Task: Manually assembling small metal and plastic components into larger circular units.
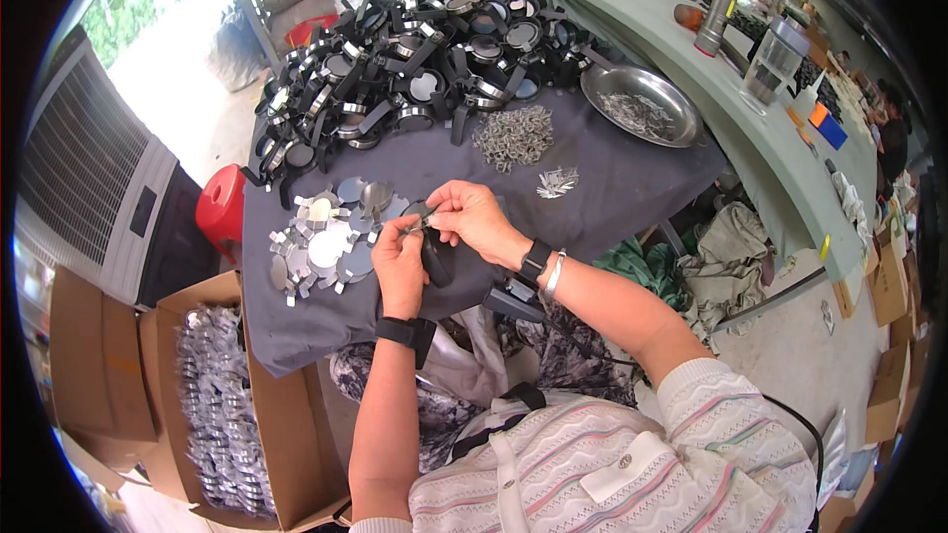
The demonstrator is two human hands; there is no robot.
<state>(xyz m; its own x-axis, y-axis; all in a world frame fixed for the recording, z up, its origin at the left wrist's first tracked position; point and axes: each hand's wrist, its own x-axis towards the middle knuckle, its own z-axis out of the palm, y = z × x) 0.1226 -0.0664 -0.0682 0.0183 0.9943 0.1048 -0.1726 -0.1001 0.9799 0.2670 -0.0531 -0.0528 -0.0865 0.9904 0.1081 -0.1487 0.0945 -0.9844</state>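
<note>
Close together over the near part of the dark cloth, both my hands are at work on one black strapped piece (435, 265). My left hand (397, 271) pinches it from the left side. Fingertips of my right hand (476, 221) are closed at its upper end, where a small metal part shows; the exact grip is partly hidden. To the left of my hands lies a heap of round silver discs with tabs (326, 249). Beyond them are a pile of small metal links (513, 138) and a little bunch of thin metal pins (557, 183).
A large heap of black strapped pieces with round silver faces (415, 59) covers the table's far side. A steel dish (691, 128) holds pins. At left stand a red stool (221, 207), an air cooler (109, 158) and a carton (296, 434) of wrapped parts. A green-covered table (632, 15) adjoins.
</note>
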